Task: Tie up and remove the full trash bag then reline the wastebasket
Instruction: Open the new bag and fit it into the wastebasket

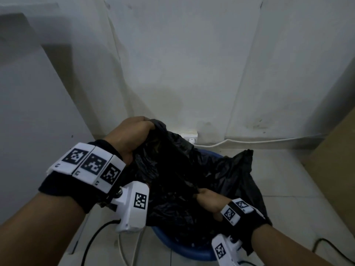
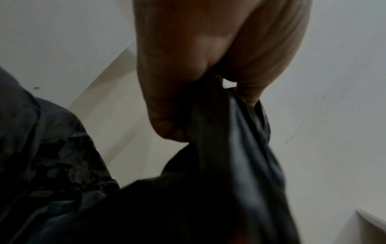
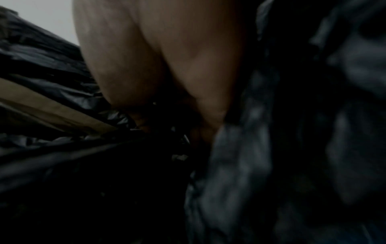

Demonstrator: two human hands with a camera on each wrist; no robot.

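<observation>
We stand over a pale tiled floor (image 1: 284, 169) in a corner of scuffed white walls (image 1: 182, 64), where a white socket (image 1: 190, 138) sits low on the wall and a white cable (image 1: 249, 141) trails along the skirting; a brown board (image 1: 338, 160) leans at the right. The round blue wastebasket (image 1: 184, 250) rests on the tiles, and the black trash bag (image 1: 182, 169) sits in it, its thin, crinkled, glossy plastic bunched above the rim. Our left hand (image 1: 132, 135) is fisted tight round a gathered upper edge of the bag, held high at the far side. Our right hand (image 1: 208, 200) is curled round a twisted bunch of the plastic, lower and nearer us. Both wrists wear black bands with white marker blocks.
</observation>
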